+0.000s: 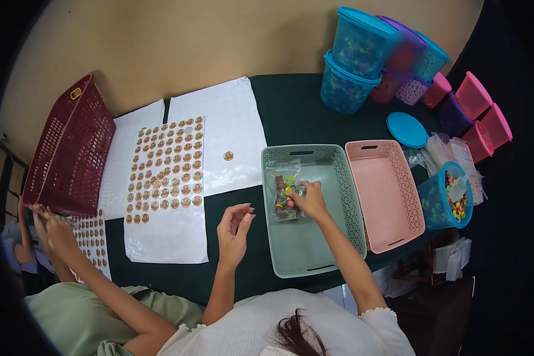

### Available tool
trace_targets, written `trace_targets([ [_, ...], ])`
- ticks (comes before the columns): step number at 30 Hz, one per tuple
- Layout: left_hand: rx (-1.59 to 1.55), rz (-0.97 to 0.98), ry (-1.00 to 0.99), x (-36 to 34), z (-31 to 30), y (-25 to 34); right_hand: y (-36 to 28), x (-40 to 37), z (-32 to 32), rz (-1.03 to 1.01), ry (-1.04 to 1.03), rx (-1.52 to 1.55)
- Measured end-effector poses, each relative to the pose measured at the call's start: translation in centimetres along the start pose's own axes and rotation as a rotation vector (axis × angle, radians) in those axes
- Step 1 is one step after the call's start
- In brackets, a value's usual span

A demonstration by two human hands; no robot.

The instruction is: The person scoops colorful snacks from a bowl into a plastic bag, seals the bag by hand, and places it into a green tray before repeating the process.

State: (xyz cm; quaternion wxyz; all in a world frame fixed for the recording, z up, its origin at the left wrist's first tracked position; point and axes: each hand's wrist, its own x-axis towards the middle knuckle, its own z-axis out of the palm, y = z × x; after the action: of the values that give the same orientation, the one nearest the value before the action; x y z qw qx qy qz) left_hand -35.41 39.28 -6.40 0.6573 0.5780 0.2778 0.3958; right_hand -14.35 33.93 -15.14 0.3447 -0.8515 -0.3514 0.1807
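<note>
In the green basket lies a clear plastic bag of colourful candies, with brown pieces among them. My right hand reaches into this basket, and its bent fingers close on the bag's right edge. My left hand hovers left of the basket, over the dark green tablecloth. Its fingers are curved, the thumb stands apart, and nothing is held. A sheet of round brown stickers lies farther left on white paper, with one loose round sticker to its right.
A pink basket touches the green one. Right of it stands a blue tub of candies with a scoop. Lidded containers are stacked behind. At left, a co-worker's hands are near a maroon basket.
</note>
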Motion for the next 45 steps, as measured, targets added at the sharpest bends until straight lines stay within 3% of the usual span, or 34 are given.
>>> trace_targets([
  [5, -0.047, -0.004, -0.023, -1.0, 1.5, 0.1, 0.9, 0.4, -0.6, 0.154, -0.063, 0.102],
  [9, 0.082, -0.042, -0.146, -2.5, 2.0, -0.5, 1.4, -0.7, 0.3, 0.116, 0.011, 0.064],
  [13, 0.072, -0.027, -0.117, -4.5, 3.4, 0.2, 1.1, -3.5, -1.9, -0.056, 0.199, 0.12],
  [15, 0.071, -0.025, -0.132, -5.9, 4.3, 0.5, 0.1, -6.2, -5.4, -0.13, 0.012, 0.404],
  [16, 0.08, -0.023, -0.129, -6.6, 4.9, 0.6, 0.2, -7.7, -7.2, -0.13, 0.033, 0.405],
  [18, 0.093, -0.026, -0.123, -8.0, 6.6, 0.6, 1.5, -11.4, -10.9, -0.317, -0.178, 0.546],
  [21, 0.057, -0.018, -0.162, -9.8, 11.2, -0.3, 4.6, -17.5, -16.4, -0.202, -0.291, 0.633],
  [23, 0.061, -0.013, -0.204, -11.1, 15.8, -0.5, 8.5, -21.4, -18.8, -0.138, -0.219, 0.74],
  [28, 0.106, 0.052, -0.692, -15.6, 28.1, -1.5, 18.8, -29.9, -24.1, 0.12, 0.016, 0.853],
  [31, 0.124, 0.14, -0.968, -18.4, 34.7, -2.0, 21.7, -33.1, -26.5, 0.285, 0.171, 0.946],
  [37, 0.073, 0.154, -1.218, -22.1, 43.5, -2.6, 26.7, -37.2, -30.5, 0.335, 0.253, 0.996],
  [45, 0.119, 0.156, -1.265, -19.9, 52.0, -6.8, 32.5, -36.2, -36.5, 0.345, 0.527, 0.842],
])
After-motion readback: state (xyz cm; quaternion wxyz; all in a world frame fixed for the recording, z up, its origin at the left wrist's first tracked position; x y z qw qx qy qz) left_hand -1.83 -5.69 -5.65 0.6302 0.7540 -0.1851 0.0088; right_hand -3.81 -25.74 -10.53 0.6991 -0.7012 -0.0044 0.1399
